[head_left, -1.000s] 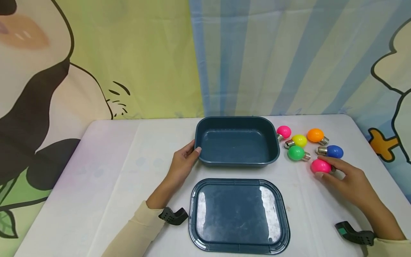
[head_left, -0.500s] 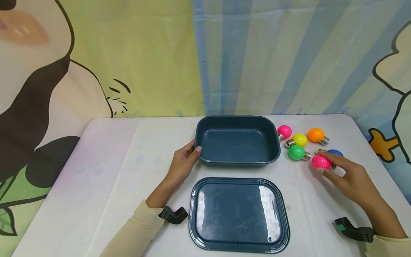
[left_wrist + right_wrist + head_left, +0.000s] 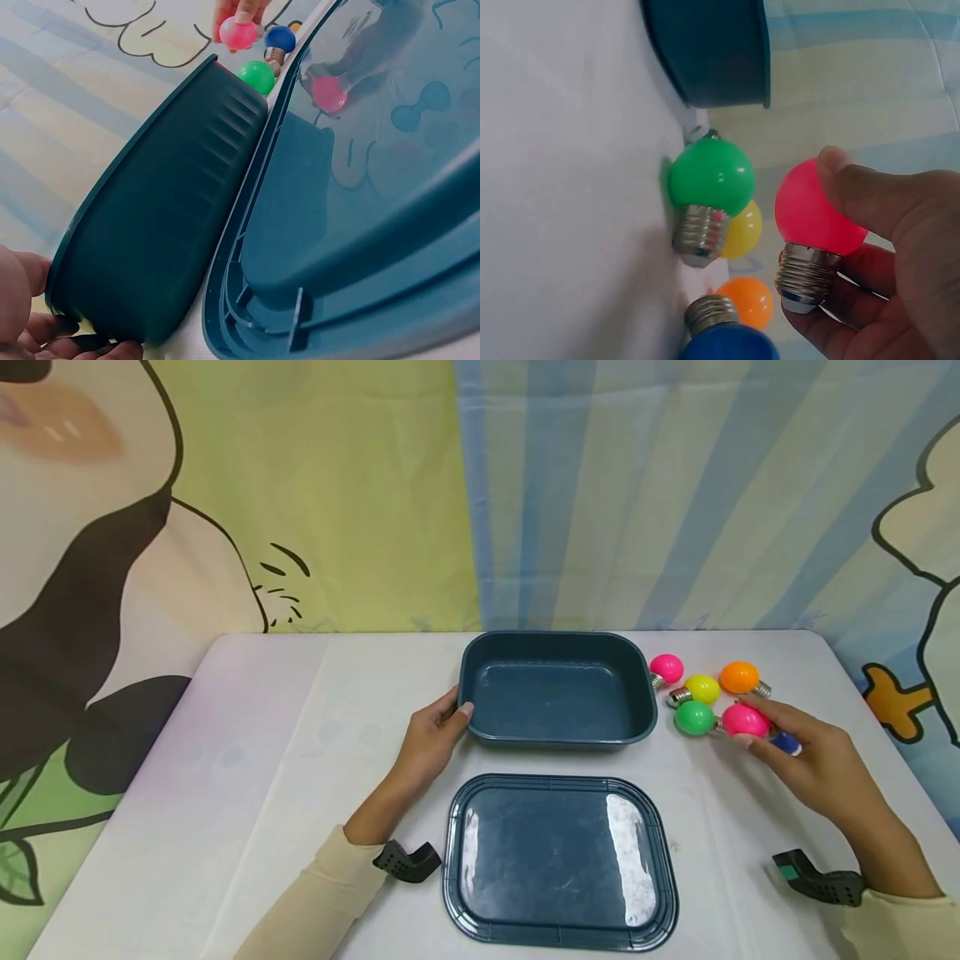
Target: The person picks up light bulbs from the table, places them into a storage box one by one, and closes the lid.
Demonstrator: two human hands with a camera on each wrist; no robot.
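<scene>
Between thumb and fingers my right hand holds a pink light bulb, raised off the table in the right wrist view, its metal screw base toward the palm side. My left hand grips the left end of a dark teal plastic box, thumb over the rim and fingers outside. Nothing lies inside the box. Near the held bulb are a green bulb and a blue bulb, the blue one partly hidden by the right hand. A yellow bulb, an orange bulb and another pink bulb lie behind them.
The matching teal lid lies flat on the white-covered table, in front of the box. A printed cartoon curtain hangs along the table's back edge. A black wrist device sits on the right forearm.
The right hand has lifted the pink bulb off the table and moved it slightly up and left, now covering much of the blue bulb. The left hand keeps its grip on the box.
</scene>
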